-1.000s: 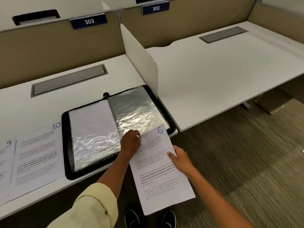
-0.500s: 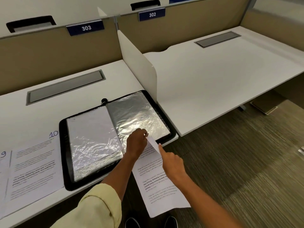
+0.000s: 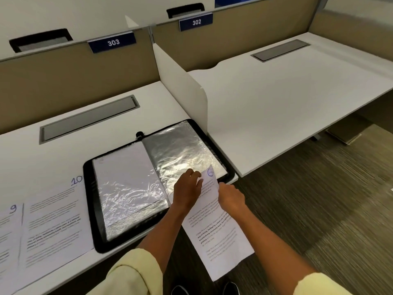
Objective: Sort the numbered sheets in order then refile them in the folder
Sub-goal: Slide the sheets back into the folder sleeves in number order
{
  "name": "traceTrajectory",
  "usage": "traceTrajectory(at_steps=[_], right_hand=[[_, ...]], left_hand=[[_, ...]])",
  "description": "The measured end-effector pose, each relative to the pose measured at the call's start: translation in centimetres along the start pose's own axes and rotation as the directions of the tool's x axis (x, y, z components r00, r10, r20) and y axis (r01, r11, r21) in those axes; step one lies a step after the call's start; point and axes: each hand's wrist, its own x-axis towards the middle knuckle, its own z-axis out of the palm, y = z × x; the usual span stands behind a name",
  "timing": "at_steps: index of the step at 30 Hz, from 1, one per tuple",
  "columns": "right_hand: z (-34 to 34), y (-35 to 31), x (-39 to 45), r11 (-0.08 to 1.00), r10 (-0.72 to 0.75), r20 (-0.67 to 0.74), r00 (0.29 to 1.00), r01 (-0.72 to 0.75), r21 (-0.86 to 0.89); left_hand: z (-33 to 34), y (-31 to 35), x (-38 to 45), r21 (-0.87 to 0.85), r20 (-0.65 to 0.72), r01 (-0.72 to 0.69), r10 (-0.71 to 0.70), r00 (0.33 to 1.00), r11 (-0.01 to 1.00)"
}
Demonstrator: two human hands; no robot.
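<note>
An open black folder [image 3: 91, 201] with shiny plastic sleeves lies on the white desk. Its right sleeve [image 3: 180, 152] is crinkled and reflective. The sheet marked 6 [image 3: 214, 233] hangs over the desk's front edge, its top end at the sleeve's lower right corner. My left hand [image 3: 187, 190] pinches the sleeve's lower edge beside the sheet's top. My right hand [image 3: 230, 196] grips the sheet's right edge just below the number. Sheets marked 10 [image 3: 53, 218] and 9 [image 3: 8, 235] lie flat to the folder's left.
A white divider panel [image 3: 182, 90] stands upright just behind the folder's right corner. Grey cable hatches [image 3: 89, 118] sit in both desks. Beyond the divider is a second white desk [image 3: 287, 99]. Carpet floor lies below at the right.
The sheet 6 has moved up toward the right sleeve's lower edge. My right hand has slid up the sheet's right edge to near its top. The left hand stays at the sleeve.
</note>
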Motion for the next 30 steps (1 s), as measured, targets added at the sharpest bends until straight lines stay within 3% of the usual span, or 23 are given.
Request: traceTrajectory(at_steps=[3,6,13,19,23,26,28,30], right_hand=[[0.1,1.2,0.2,0.985,0.06,-0.013,0.998,-0.057,0.163],[0.8,2.5,-0.1,0.938,0.099,-0.008,0.995,-0.09,0.333],[2.9,5.0,-2.4,0.704,0.172,-0.034,0.985,-0.098,0.704],[5.2,7.6,-5.8,0.551,0.296,0.001,0.955,-0.172,0.816],[7.5,9.4,-8.4,0.413,0.454,-0.004,0.891,-0.206,0.887],[9.2,9.9,-10.3,0.267,0.568,-0.016,0.823,-0.166,0.949],[10.4,9.8,-11.4,0.106,0.614,0.055,0.787,-0.151,0.983],[11.4,9.4,-12.2,-0.054,0.576,0.156,0.803,-0.153,0.987]], left_hand=[[0.1,-1.3,-1.1,0.016,0.068,0.024,-0.025,0.997,1.0],[-0.2,-2.9,-2.8,0.03,0.051,0.016,-0.018,0.999,0.999],[0.1,-5.5,-4.2,-0.015,0.02,-0.002,0.002,1.0,1.0],[0.3,-6.0,-4.1,-0.035,0.031,0.015,-0.014,0.999,0.999],[0.4,-6.1,-4.3,-0.052,0.015,0.012,-0.012,1.0,0.999],[0.4,-6.2,-4.4,-0.059,0.01,0.026,-0.026,1.0,0.998],[0.3,-6.2,-4.5,-0.052,0.003,0.026,-0.026,1.0,0.998],[0.3,-6.2,-4.6,-0.047,-0.007,0.016,-0.016,1.0,0.999]])
